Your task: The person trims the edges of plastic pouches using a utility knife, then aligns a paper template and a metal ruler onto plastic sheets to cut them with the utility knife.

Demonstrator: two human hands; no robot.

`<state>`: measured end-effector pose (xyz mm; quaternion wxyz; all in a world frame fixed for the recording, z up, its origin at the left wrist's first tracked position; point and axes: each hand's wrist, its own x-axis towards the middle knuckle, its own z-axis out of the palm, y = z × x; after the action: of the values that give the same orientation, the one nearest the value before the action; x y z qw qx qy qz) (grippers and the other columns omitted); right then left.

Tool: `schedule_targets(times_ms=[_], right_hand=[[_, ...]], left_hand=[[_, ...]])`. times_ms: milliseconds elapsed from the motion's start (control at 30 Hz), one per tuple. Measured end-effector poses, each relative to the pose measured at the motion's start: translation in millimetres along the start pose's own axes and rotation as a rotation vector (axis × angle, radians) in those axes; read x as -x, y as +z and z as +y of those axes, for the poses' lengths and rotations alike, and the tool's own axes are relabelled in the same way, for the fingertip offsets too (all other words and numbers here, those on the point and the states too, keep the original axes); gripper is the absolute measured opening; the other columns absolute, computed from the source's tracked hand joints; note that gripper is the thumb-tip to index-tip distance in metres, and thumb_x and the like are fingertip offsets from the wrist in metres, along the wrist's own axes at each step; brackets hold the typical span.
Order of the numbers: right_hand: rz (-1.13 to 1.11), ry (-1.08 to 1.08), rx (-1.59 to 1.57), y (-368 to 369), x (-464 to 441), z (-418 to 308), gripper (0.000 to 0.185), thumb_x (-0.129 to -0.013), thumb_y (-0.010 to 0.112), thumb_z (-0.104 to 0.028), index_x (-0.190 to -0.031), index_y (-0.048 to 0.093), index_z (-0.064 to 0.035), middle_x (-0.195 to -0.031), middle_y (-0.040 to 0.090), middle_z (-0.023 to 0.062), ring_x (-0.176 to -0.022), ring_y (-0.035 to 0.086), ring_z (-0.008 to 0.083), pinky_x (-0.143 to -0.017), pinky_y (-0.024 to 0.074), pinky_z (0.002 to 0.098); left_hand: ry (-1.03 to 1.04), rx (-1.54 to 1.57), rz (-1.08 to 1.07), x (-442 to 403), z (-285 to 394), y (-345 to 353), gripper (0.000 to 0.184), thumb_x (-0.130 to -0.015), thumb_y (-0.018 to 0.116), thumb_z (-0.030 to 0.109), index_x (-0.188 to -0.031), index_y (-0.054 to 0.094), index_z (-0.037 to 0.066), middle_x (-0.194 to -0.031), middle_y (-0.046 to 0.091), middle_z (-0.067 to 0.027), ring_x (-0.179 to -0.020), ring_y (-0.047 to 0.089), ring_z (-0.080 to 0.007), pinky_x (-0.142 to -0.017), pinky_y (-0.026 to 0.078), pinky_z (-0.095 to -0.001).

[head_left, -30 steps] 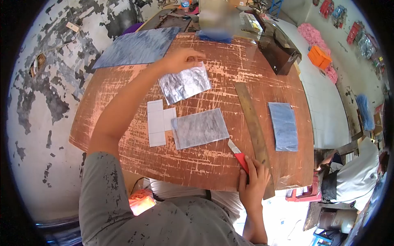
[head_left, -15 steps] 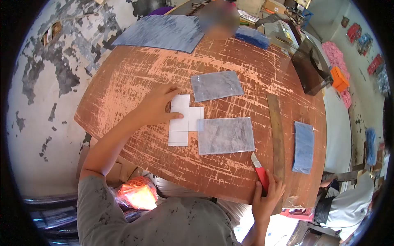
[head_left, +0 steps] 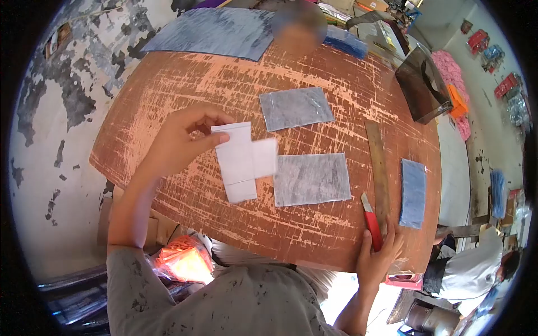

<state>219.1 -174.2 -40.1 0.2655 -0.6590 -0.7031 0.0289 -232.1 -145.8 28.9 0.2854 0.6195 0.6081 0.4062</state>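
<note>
Both busy: left hand (head_left: 190,137) pinches the white paper cutout (head_left: 236,159) near its top-left corner, left of the lower grey sheet (head_left: 312,179); right hand (head_left: 379,252) holds the red cutter (head_left: 372,228). Likely a positioning step; next move would call for squaring the cutout flat.
</note>
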Motion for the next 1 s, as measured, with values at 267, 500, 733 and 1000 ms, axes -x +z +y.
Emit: schedule_targets(times_ms=[267,500,733,1000], right_hand=[[-0.138,-0.374,-0.501,-11,-27,-98,0.064,-0.091,0.082,-0.014,-0.148,0.056,-0.0014,-0.140,0.060,0.0212,-0.130,0.059,0.0346,-0.106,0.0464,0.0488],[-0.102,0.244,-0.872,18,-37,-74,0.070,-0.095,0.077,-0.001,-0.156,0.043,-0.0028,-0.117,0.075,0.0147,-0.107,0.072,0.0212,-0.084,0.0563,0.0326],[-0.135,0.125,-0.766,24,-43,-52,0.053,-0.098,0.073,0.001,-0.147,0.055,0.0008,-0.135,0.064,0.0144,-0.121,0.064,0.0232,-0.106,0.0522,0.0388],[-0.226,0.004,-0.609,37,-19,-78,0.045,-0.092,0.079,-0.004,-0.135,0.065,0.0018,-0.117,0.062,0.0137,-0.111,0.065,0.0254,-0.099,0.0536,0.0382]], left_hand=[[0.616,-0.080,-0.303,-14,76,62,0.033,-0.092,0.083,0.013,-0.123,0.075,0.009,-0.112,0.079,-0.0094,-0.090,0.075,-0.0212,-0.076,0.058,-0.0316],[0.384,-0.122,-0.250,-24,31,111,0.059,-0.095,0.080,0.036,-0.143,0.062,0.005,-0.145,0.060,-0.0216,-0.127,0.063,-0.0392,-0.105,0.052,-0.0453],[0.372,-0.563,-0.340,33,10,127,0.081,-0.091,0.081,0.045,-0.151,0.051,-0.001,-0.160,0.040,-0.0298,-0.148,0.039,-0.0476,-0.123,0.032,-0.0572],[0.091,-0.482,-0.075,109,23,135,0.078,-0.091,0.080,0.043,-0.150,0.054,-0.002,-0.165,0.035,-0.0290,-0.152,0.036,-0.0479,-0.123,0.030,-0.0600]])
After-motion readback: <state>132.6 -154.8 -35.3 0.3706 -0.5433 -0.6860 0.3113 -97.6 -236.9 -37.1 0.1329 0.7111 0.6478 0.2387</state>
